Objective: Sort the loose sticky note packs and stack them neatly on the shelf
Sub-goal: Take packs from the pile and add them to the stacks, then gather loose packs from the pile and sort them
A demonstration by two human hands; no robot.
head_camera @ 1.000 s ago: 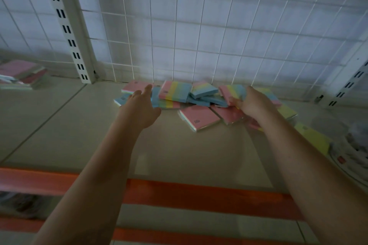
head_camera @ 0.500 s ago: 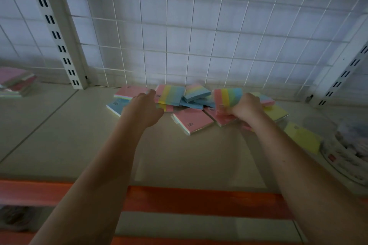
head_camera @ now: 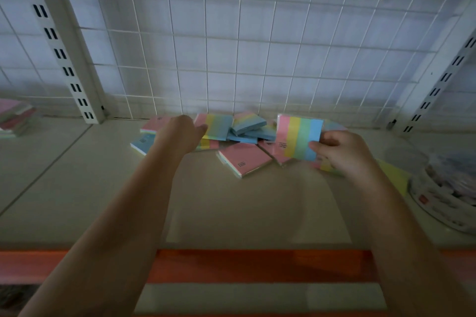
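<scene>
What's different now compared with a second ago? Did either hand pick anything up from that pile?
Yes. The right hand, which was resting on the pile, has gripped a rainbow-striped pack and lifted it upright, toward the person. The left hand has slid slightly right onto another striped pack without taking hold. The pink pack in front and the side stack at far left stayed put.

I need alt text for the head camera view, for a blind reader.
The right hand holds up a rainbow-striped sticky note pack above a loose pile of packs on a shelf. The left hand reaches to another striped pack.
</scene>
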